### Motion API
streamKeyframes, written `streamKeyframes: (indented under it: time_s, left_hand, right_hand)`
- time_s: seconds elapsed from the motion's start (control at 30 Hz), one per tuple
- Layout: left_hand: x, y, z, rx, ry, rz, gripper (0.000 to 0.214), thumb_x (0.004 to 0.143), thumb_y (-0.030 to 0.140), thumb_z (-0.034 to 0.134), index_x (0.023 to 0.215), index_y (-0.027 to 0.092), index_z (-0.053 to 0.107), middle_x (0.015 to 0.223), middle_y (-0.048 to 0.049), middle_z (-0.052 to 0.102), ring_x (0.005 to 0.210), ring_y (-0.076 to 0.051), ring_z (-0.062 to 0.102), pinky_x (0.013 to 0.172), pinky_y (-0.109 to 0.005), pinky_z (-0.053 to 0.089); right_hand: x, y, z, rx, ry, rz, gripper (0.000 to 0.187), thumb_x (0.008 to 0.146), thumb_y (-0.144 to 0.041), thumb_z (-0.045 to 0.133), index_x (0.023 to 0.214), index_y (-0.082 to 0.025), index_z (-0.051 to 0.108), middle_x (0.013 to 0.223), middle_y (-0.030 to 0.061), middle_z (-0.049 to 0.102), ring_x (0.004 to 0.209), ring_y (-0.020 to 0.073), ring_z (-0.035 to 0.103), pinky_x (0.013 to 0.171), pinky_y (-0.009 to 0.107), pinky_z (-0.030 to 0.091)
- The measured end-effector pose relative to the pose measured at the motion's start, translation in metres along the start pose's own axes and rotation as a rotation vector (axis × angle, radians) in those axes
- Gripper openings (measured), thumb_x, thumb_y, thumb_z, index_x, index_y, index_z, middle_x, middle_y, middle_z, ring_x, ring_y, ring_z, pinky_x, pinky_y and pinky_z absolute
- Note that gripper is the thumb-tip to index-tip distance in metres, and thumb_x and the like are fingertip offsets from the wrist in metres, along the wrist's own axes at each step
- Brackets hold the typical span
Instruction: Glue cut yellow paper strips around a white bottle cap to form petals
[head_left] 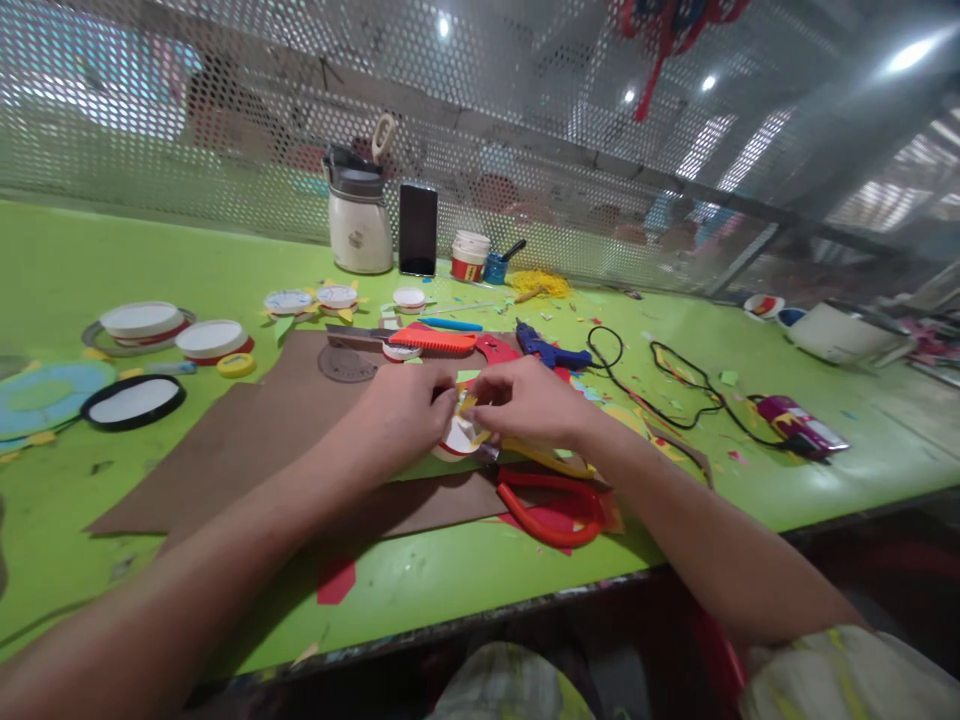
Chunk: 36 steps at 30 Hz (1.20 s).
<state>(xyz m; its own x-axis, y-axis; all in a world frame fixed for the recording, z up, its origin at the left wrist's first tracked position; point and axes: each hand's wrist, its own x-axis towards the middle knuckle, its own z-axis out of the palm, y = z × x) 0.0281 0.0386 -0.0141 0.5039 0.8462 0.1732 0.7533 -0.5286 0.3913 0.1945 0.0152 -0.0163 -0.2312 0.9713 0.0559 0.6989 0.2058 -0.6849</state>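
Over the brown cardboard [247, 440], my two hands meet at a small white lid [452, 436] with a red rim. My left hand [409, 405] is closed at the lid's left side, its fingers curled so that what they grip is hidden. From the right, my right hand [529, 398] pinches a small yellow paper piece [471, 402] above the lid. Red-handled scissors [551, 510] lie just below my right hand. Beyond my hands are an orange utility knife [431, 342], a blue glue gun [551, 350] and a blue pen [450, 324].
White-and-red lids [214, 340] and a yellow tape roll [235, 365] lie to the left. A white jug [361, 225], a phone [418, 230] and a paint pot [470, 256] stand by the perforated screen. A black cord [690, 375] runs to a purple can [799, 425] at right.
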Motion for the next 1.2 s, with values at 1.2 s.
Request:
streamKeyframes:
  time_s: [1.2]
  left_hand:
    - [-0.003,-0.006,-0.004,-0.181,0.136,0.033,0.028,0.083,0.03,0.047,0.082,0.015,0.07,0.079,-0.0066,0.073,0.066,-0.017,0.062,0.058,-0.025,0.043]
  right_hand:
    - [0.006,0.006,-0.009,0.313,0.053,-0.075,0.01,0.072,-0.022,0.07,0.074,-0.013,0.066,0.068,0.0007,0.064,0.062,0.0104,0.055,0.058,0.023,0.043]
